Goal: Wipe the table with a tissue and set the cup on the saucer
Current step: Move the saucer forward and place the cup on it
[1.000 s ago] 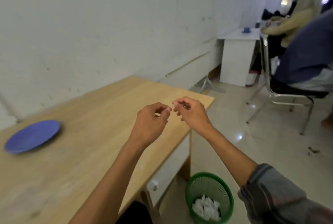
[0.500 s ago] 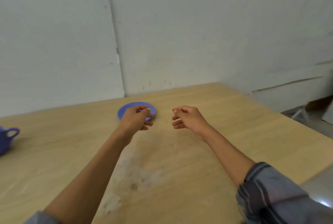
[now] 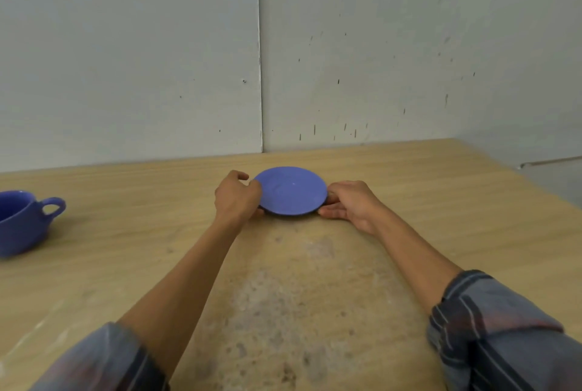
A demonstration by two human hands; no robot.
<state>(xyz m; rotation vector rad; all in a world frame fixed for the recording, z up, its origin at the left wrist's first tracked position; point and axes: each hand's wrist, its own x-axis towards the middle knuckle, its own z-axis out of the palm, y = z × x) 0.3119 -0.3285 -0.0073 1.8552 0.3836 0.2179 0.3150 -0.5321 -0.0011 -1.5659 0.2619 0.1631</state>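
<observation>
A round blue saucer [image 3: 291,190] lies on the wooden table [image 3: 441,201] near the wall. My left hand [image 3: 236,197] grips its left rim, thumb on top and fingers curled under. My right hand [image 3: 349,203] holds the right rim, fingers tucked beneath the edge. A blue cup [image 3: 22,220] with its handle pointing right stands at the far left, cut off by the frame edge. No tissue is in view.
A grey panelled wall [image 3: 261,60] rises right behind the table. A dull, stained patch [image 3: 283,296] spreads over the wood between my forearms. The table's right edge runs down at the far right.
The view swung left from the bin and the room to the wall. Both hands reached forward and closed on the saucer's two sides. The cup came further into view at left.
</observation>
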